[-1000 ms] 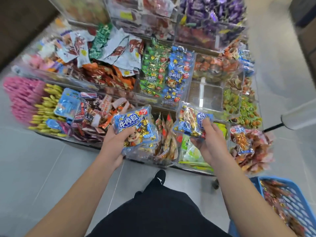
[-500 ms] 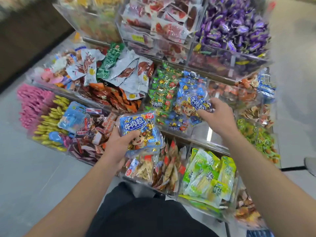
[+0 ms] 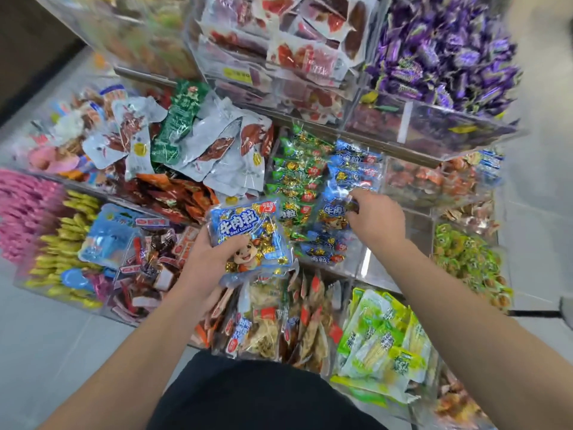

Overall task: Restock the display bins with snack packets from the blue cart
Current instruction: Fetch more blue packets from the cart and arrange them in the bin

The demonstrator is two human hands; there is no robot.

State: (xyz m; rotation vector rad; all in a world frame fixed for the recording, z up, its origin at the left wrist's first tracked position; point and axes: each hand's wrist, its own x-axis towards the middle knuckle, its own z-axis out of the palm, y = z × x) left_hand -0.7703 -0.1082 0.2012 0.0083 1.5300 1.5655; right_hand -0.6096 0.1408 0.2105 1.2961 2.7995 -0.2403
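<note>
My left hand (image 3: 214, 259) grips a blue beef-cube snack packet (image 3: 248, 234) with a cartoon figure, held above the lower row of bins. My right hand (image 3: 376, 220) reaches into the clear middle bin (image 3: 356, 262) and pinches the edge of a second blue packet (image 3: 335, 212) lying on the stack of blue packets there. Green packets (image 3: 294, 178) of the same kind fill the left half of that bin. The blue cart is out of view.
Clear acrylic bins stand in tiers. Purple candies (image 3: 440, 54) and red-and-white meat packets (image 3: 291, 51) fill the top tier, grey pouches (image 3: 217, 150) the middle left, light green packets (image 3: 381, 339) the bottom right. Grey tiled floor (image 3: 46, 342) lies to the left.
My right hand carried its blue packet from near my body up into the middle bin and lowered it onto the blue stack. My left hand kept its packet.
</note>
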